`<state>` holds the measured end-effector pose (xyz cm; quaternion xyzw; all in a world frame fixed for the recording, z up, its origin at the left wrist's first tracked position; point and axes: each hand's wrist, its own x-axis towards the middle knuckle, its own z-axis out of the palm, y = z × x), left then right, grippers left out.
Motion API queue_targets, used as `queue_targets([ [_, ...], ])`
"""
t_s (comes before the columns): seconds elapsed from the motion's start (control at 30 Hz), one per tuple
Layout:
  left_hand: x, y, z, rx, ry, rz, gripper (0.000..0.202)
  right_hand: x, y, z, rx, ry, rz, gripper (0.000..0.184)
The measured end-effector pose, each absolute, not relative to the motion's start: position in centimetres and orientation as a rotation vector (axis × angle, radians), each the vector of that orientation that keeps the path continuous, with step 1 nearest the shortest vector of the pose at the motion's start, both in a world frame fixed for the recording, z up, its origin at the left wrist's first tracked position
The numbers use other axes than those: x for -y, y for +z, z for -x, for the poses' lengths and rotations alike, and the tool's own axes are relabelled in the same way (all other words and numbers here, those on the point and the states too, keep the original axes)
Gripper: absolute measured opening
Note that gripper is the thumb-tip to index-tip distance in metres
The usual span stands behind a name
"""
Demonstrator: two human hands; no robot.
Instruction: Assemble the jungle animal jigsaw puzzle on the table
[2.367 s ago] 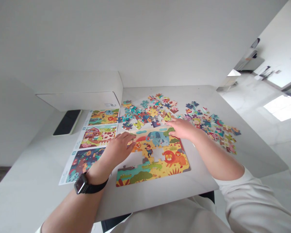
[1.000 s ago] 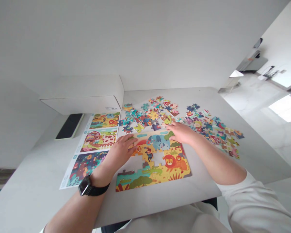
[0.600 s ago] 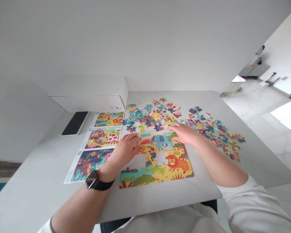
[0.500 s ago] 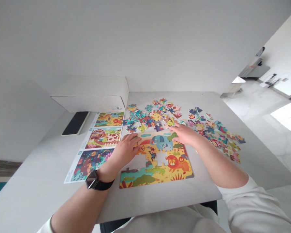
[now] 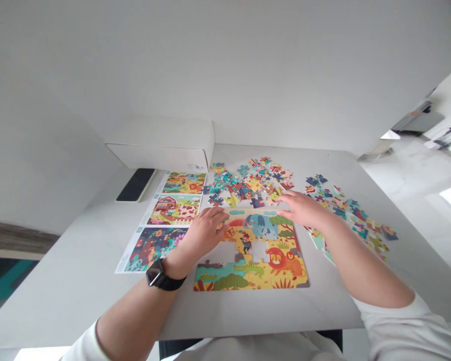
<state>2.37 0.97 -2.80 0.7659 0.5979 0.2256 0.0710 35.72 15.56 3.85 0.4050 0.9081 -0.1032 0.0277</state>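
A partly assembled jigsaw puzzle (image 5: 248,282) with lions, an elephant and a crocodile lies flat on the table, with gaps at its middle and left. My left hand (image 5: 205,233), a black watch on its wrist, rests at the puzzle's upper left edge. Its fingers are loosely spread, and they hide that corner. My right hand (image 5: 304,209) is at the upper right edge, thumb and forefinger apart, with no piece visible between them. Just beyond its fingertips lie loose puzzle pieces (image 5: 253,184).
More loose pieces (image 5: 355,213) lie to the right, partly behind my right forearm. On the left are a sheet with three printed pictures (image 5: 175,209), a phone (image 5: 136,184) and a white box (image 5: 160,154) against the wall. The table (image 5: 270,313) ends close to my body.
The view has turned slightly left, so everything sits further right. My right hand has drawn back a little from the puzzle's upper right corner. The left hand stays on the puzzle.
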Motion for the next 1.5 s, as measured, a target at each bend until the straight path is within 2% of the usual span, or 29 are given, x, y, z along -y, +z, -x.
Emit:
queue_targets([
  [0.1, -1.0, -2.9, -2.4, -1.796, 0.679, -2.285, 0.027, -17.0, 3.3, -34.1, -2.835, -0.264, -1.180, 0.035],
  [0.47, -0.9, -2.8, -2.4, -1.750, 0.677, -2.286, 0.026, -20.0, 1.0, -25.4, -2.971, -0.105, -1.038, 0.049],
  [0.57, -0.8, -2.7, -2.5, -1.749, 0.681, -2.279, 0.025, -20.5, 0.9, -24.3, -2.933, -0.096, -1.023, 0.046],
  [0.9, -0.5, -2.4, -2.8, -1.756, 0.688, -2.241, 0.026, -26.7, 0.9, -21.5, -2.891, -0.148, -1.380, 0.040],
  [1.1, -0.4, -2.3, -2.9, -1.766, 0.689, -2.221, 0.025, -29.3, 0.3, -17.9, -2.795, -0.142, -1.453, 0.048],
  [1.27, -0.4, -2.2, -2.9, -1.780, 0.688, -2.194, 0.023, -31.2, 1.4, -17.3, -2.888, -0.358, -1.610, 0.031],
  [1.43, -0.3, -2.1, -2.9, -1.775, 0.706, -2.179, 0.023, -34.0, 1.0, -17.9, -2.738, -0.988, -1.864, 0.029],
  [1.5, -0.3, -2.2, -2.9, -1.779, 0.702, -2.175, 0.022, -34.5, 0.6, -17.9, -2.638, -1.137, -1.876, 0.028],
])
